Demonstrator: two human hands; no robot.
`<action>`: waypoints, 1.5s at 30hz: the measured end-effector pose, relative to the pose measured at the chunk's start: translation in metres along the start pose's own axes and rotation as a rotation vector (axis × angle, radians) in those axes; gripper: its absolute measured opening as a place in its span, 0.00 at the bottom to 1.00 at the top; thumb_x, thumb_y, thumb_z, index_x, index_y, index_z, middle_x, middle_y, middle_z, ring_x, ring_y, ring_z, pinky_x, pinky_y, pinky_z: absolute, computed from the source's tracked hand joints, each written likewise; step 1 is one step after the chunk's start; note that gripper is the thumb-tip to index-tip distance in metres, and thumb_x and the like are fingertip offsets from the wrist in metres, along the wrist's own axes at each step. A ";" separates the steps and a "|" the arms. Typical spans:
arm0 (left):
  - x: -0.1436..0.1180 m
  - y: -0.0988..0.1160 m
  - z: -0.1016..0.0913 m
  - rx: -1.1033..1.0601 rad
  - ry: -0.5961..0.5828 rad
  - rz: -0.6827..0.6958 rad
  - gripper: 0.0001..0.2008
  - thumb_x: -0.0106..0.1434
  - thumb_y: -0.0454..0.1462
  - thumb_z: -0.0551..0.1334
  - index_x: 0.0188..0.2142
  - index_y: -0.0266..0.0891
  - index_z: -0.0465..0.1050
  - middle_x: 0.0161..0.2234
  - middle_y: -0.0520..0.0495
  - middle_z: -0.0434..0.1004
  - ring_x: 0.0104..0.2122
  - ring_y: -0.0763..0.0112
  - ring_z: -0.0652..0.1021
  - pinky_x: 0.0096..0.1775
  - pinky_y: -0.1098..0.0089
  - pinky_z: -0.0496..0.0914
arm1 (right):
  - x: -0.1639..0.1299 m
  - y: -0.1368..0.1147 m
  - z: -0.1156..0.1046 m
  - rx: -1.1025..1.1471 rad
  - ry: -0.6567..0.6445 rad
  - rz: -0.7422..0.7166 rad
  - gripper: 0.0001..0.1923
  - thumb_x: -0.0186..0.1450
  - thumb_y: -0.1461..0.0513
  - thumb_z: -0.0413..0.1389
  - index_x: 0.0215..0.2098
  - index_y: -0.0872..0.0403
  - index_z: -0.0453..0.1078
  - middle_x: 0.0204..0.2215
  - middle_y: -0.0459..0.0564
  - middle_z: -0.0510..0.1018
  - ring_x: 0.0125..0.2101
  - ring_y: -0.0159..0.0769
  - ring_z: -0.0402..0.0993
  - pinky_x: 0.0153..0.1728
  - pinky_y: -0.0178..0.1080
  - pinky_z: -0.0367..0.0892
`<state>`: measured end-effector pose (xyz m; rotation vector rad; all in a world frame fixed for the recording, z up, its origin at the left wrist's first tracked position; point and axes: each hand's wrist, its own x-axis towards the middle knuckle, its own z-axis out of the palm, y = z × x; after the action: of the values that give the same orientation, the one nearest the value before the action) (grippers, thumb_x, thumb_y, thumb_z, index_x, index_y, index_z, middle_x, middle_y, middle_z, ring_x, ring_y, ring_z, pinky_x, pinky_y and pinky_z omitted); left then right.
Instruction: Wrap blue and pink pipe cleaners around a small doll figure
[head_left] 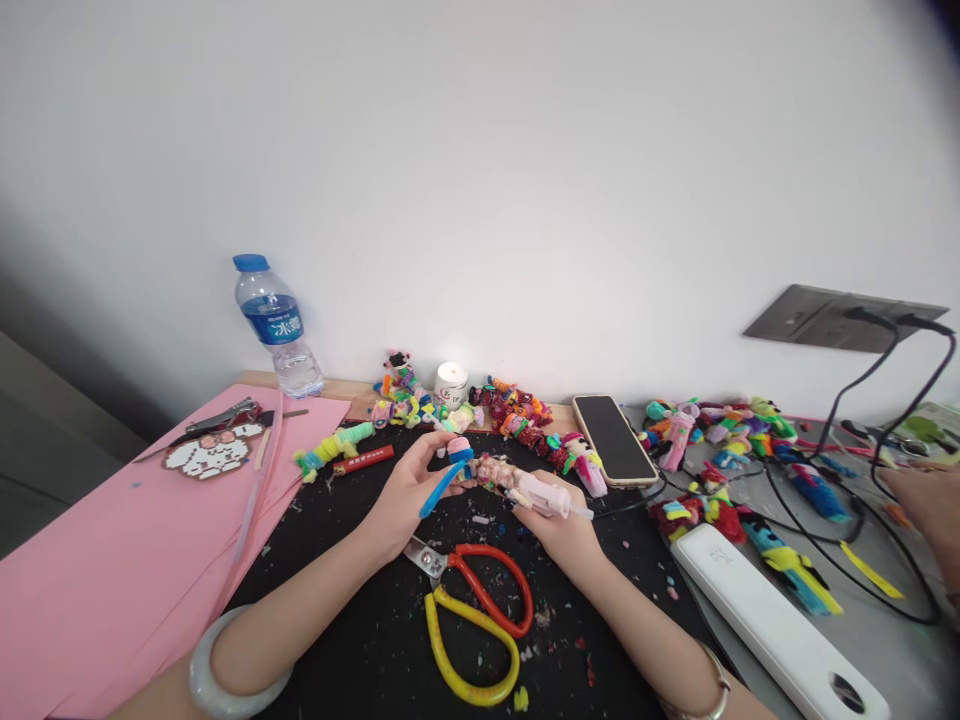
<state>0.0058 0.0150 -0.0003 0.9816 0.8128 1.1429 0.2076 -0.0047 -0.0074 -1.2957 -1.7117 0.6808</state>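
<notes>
Left hand [412,490]: thumb and fingers pinch a fuzzy piece [460,452], closed to little more than its width; a blue strip [442,490] slants down across the fingers.
Right hand [559,530]: curled around a pink tool [551,498], apparently a glue gun; a clear stick [581,513] juts from its rear.
Fuzzy piece: held above the mat, just beside the tool's bumpy front end; contact cannot be told.
Handling (judgement): steady the piece with the left hand and guide the tool with the right; keep fingertips clear of the front end, possibly hot, and the strip out of its path.
Scissors [430,562]: below the hands, red and yellow handles spread, blades partly hidden.
Mat [360,660]: black, strewn with scraps.
Beyond: cup [451,383] and bottle [274,330] near the wall; phone [619,440] right of centre.
Right margin: fuzzy figures [720,435], a white case [780,620] and another person's hand [922,520].
</notes>
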 end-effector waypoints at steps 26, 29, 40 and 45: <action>-0.002 0.002 -0.001 -0.038 -0.028 0.008 0.16 0.58 0.38 0.62 0.45 0.45 0.63 0.43 0.51 0.69 0.35 0.73 0.76 0.40 0.70 0.69 | -0.001 0.010 0.001 -0.101 0.089 -0.016 0.06 0.53 0.62 0.57 0.20 0.53 0.64 0.19 0.45 0.72 0.20 0.33 0.67 0.22 0.33 0.64; -0.001 0.003 -0.002 -0.031 -0.019 0.004 0.16 0.57 0.38 0.63 0.45 0.45 0.63 0.43 0.50 0.69 0.35 0.73 0.76 0.40 0.70 0.69 | -0.001 0.009 0.000 -0.081 0.084 -0.018 0.06 0.53 0.63 0.56 0.20 0.54 0.64 0.19 0.45 0.72 0.21 0.32 0.66 0.23 0.33 0.64; 0.000 0.000 0.000 0.029 0.009 0.028 0.18 0.54 0.39 0.65 0.45 0.44 0.65 0.46 0.48 0.69 0.36 0.69 0.76 0.37 0.70 0.71 | -0.001 -0.005 -0.003 -0.031 0.027 -0.046 0.11 0.52 0.64 0.57 0.18 0.53 0.57 0.16 0.41 0.63 0.18 0.28 0.58 0.19 0.32 0.56; -0.001 0.000 0.000 0.032 -0.006 0.014 0.17 0.56 0.39 0.64 0.45 0.44 0.64 0.46 0.48 0.68 0.40 0.67 0.75 0.38 0.71 0.71 | -0.001 -0.006 -0.002 -0.043 0.024 -0.049 0.11 0.52 0.63 0.57 0.18 0.53 0.58 0.16 0.41 0.63 0.18 0.28 0.58 0.19 0.31 0.57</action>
<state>0.0053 0.0143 -0.0006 1.0184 0.8225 1.1418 0.2066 -0.0075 -0.0012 -1.2818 -1.7414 0.6010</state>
